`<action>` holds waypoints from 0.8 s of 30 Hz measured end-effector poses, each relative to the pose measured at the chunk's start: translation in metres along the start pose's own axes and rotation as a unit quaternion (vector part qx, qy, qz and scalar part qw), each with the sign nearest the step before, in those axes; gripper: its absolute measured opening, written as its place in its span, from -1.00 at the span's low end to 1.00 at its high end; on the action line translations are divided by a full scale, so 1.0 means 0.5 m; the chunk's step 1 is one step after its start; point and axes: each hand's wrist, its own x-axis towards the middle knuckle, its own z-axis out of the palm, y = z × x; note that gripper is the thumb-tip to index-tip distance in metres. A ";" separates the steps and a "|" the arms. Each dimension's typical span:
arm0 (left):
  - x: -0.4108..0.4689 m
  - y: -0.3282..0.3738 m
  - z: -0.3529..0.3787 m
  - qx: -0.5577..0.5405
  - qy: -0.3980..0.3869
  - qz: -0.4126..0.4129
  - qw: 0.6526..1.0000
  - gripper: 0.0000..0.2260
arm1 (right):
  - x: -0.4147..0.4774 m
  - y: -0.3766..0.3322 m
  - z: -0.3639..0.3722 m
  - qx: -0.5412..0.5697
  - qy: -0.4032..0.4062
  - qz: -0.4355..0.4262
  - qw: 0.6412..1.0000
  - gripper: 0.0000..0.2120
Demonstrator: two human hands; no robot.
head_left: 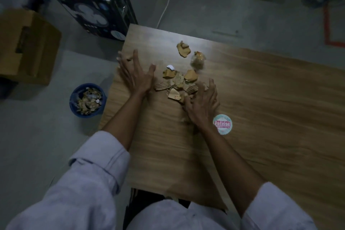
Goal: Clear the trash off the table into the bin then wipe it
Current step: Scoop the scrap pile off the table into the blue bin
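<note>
Brown torn cardboard scraps lie in a loose heap on the wood-grain table, and in the head view, the only one, both hands bracket them.

The left hand is flat and wide open with its fingers fanned, and its thumb points at the heap. It grips nothing, though one small scrap sits at its fingertips, right by the table's edge. The right hand is also spread, its fingers slightly bent over the near side of the heap. It touches pieces there, but none is closed in. Motion blur hides the finer contact.

Beyond the right fingertips lie a larger cardboard piece and a crumpled clear wrapper, both apart from the heap. A round printed label lies just beside the right wrist. The blue bin stands on the floor outside the left forearm, below the table edge, and already holds scraps.

This looks like a gathering step, with the hands placed to rake the pieces together before a lift or a sweep.

- Light scraps could slip between the splayed fingers and scatter.
- The scrap at the left fingertips could be nudged off the edge to the floor.
- A sweep toward the bin could overshoot, since the bin stands out from the table edge rather than under it.
- The two outlying bits and the label lie outside both palms and could be missed.
- No cloth is in sight for the wipe.
</note>
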 end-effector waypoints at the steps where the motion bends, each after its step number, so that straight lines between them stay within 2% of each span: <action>1: 0.022 -0.007 -0.001 -0.005 -0.022 -0.004 1.000 -0.24 | -0.018 0.001 0.003 0.007 -0.003 0.004 1.000 -0.46; 4: 0.044 -0.003 0.014 -0.017 -0.128 0.067 0.989 -0.21 | -0.049 0.009 0.009 0.032 0.006 0.011 0.999 -0.49; 8: -0.063 0.050 0.057 -0.042 -0.223 0.199 0.953 -0.27 | -0.054 0.026 -0.002 0.026 0.054 0.030 0.998 -0.45; 11: -0.126 0.056 0.079 -0.093 -0.196 0.230 0.949 -0.28 | -0.003 0.016 -0.030 0.057 0.079 0.017 0.995 -0.54; 14: -0.139 0.058 0.079 -0.103 -0.143 0.203 0.963 -0.28 | 0.113 -0.025 -0.057 0.029 0.078 -0.061 0.995 -0.56; 19: -0.157 0.040 0.073 -0.138 -0.101 0.139 0.975 -0.30 | 0.271 -0.109 -0.027 -0.113 -0.080 -0.123 0.983 -0.49; 24: -0.161 0.034 0.086 -0.108 -0.084 0.151 0.979 -0.29 | 0.287 -0.076 0.006 -0.177 -0.161 -0.172 0.956 -0.43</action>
